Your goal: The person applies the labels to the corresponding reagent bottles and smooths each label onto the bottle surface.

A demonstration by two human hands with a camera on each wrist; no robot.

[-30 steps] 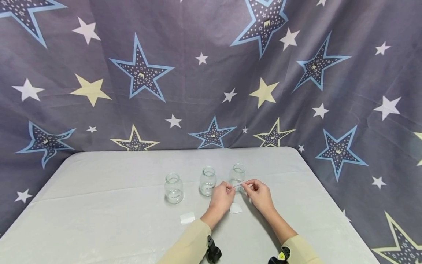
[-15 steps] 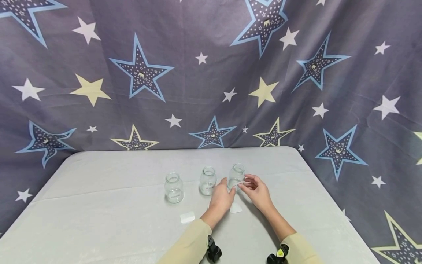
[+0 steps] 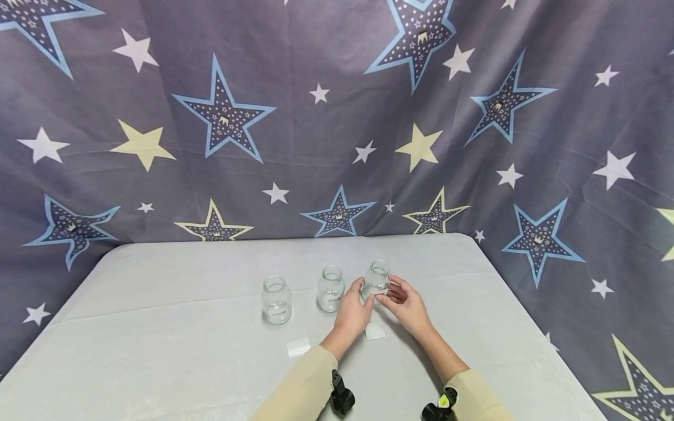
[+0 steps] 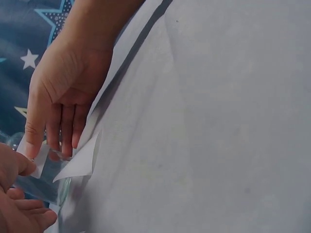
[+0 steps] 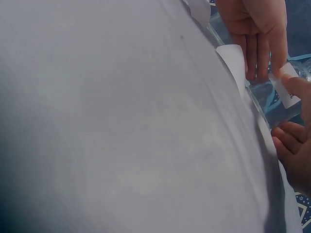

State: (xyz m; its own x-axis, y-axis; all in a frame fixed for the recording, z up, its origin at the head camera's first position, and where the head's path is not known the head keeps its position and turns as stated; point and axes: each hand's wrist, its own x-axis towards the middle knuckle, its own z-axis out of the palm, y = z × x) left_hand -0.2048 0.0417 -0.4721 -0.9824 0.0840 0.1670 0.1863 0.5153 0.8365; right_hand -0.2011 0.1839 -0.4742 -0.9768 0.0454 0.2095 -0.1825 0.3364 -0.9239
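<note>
Three clear glass jars stand on the table, and both hands hold the rightmost jar [image 3: 377,279]. My left hand [image 3: 353,311] lies round its left side, and my right hand [image 3: 409,310] cups the right side. Both thumbs press on a small white label [image 5: 290,92] on the jar's front; dark print shows at its edge. In the left wrist view, fingers of the right hand [image 4: 70,82] reach along the glass behind the label. Farther left are the middle jar [image 3: 330,286] and the left jar [image 3: 276,304], each with a printed label low on its front.
A white paper piece [image 3: 375,331] lies in front of the held jar, its edge curling up in the wrist views. Another white paper piece [image 3: 298,347] lies left of the left forearm. A star-patterned cloth [image 3: 295,146] hangs behind the table [image 3: 158,327].
The hands pinched the label by its ends in front of the right jar. They have since moved in against the glass, fingers round the sides and thumbs on the label.
</note>
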